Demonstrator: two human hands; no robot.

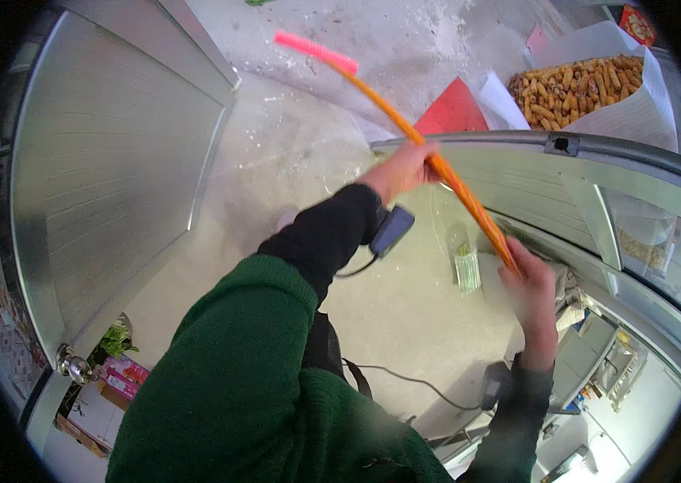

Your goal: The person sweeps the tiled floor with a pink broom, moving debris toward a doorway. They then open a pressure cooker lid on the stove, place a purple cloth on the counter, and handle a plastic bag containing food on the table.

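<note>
A long orange broom handle [392, 115] slants across the view, with a pink-bristled head [316, 51] at its far end over the concrete floor. My left hand [404, 169] is closed around the handle near its middle. Farther down, my right hand [530, 278] grips the handle close to its near end. A dark rectangular device [392, 230] with a cable sits by my left wrist. Another dark device [494, 386] is beside my right forearm, with a cable running from it.
A panelled door [117, 157] with a metal knob [75, 365] stands at left; another door [533, 175] is at right. Beyond it, a white sack [624, 118] holds corn cobs [570, 90], near a red sheet [455, 108]. A clear ribbed container [468, 271] and a pink box [123, 375] are nearby.
</note>
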